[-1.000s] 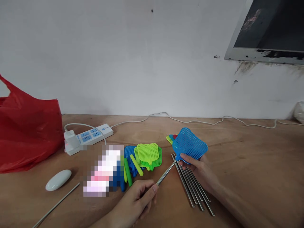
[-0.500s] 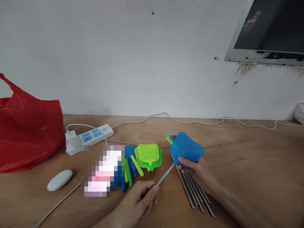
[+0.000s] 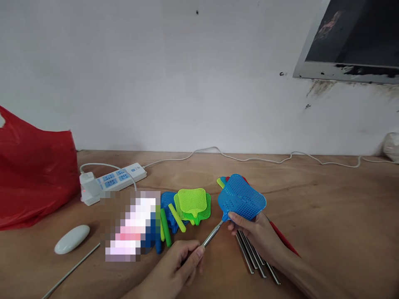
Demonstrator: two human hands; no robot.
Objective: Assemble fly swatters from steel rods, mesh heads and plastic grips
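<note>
My left hand [image 3: 184, 261] is closed around a thin metal rod [image 3: 212, 235]. The rod's far end meets the neck of a blue mesh fly swatter head [image 3: 242, 198]. My right hand [image 3: 260, 234] pinches that head near its neck, thumb on top. Beneath my right hand lie several loose metal rods [image 3: 247, 252]. Left of them are yellow-green swatter heads [image 3: 193, 200] over green and blue ones. Beside these lie a yellow handle sleeve [image 3: 177, 217], a green sleeve [image 3: 166, 227] and a blue sleeve [image 3: 158, 246]. A red handle [image 3: 285, 239] shows past my right wrist.
Behind the blue head, more swatter heads [image 3: 220, 182] peek out, mostly hidden. A red plastic bag [image 3: 37, 178], a white power strip [image 3: 118, 178], a blurred bright screen [image 3: 134, 228] and a white oval object [image 3: 72, 239] stand at left. A thin cable [image 3: 249, 159] runs along the wall.
Both hands keep their holds, and the blue head has turned slightly. More of the red handle and the swatter heads behind now shows. The whole view has shifted a little.
</note>
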